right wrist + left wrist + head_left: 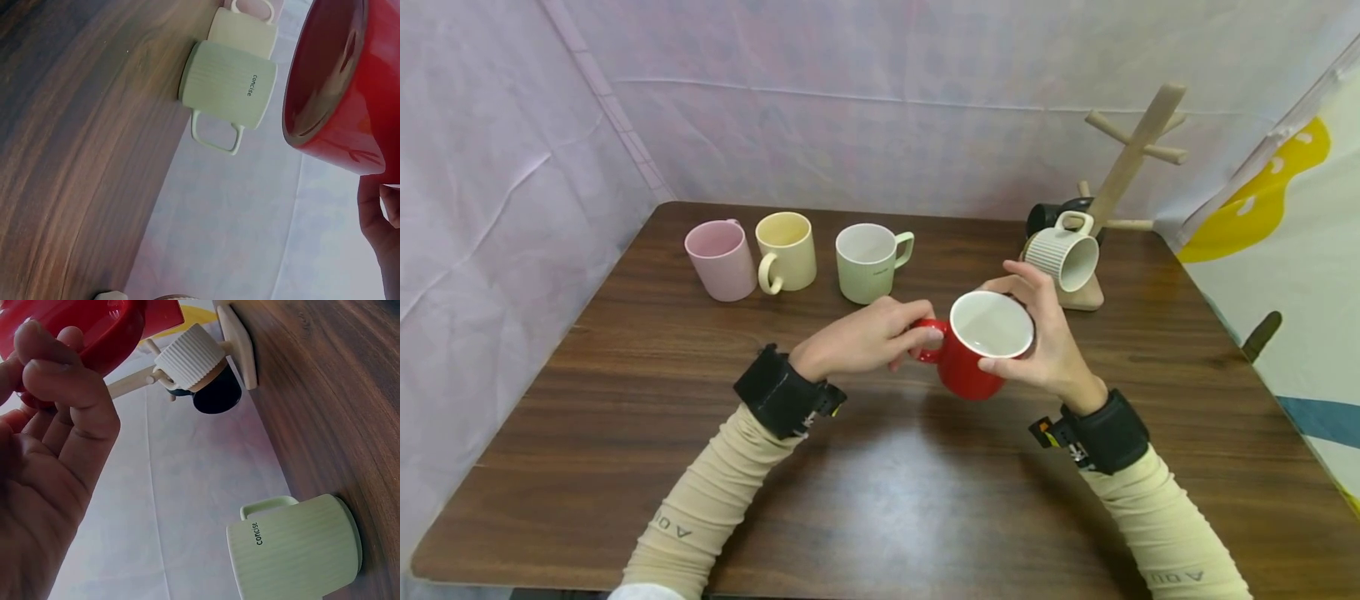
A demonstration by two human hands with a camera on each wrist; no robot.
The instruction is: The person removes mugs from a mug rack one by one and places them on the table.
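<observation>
A red mug [973,371] with a white inside is held above the table, tilted with its mouth toward the head camera. My left hand [872,337] pinches its handle [931,340] between thumb and fingers. On the other side, my right hand [1041,346] grips the mug's body, thumb near the rim and fingers behind. From the right wrist, the red mug's underside [325,69] shows, with part of my right hand [378,219] beyond. In the left wrist view my curled left fingers [69,394] cover part of the handle.
On the table [647,433] stand a pink mug [724,271], a yellow mug [793,258] and a green mug [865,271] in a row. A wooden mug tree [1138,150] at back right carries a white ribbed mug [1051,257] and a black mug [1041,218].
</observation>
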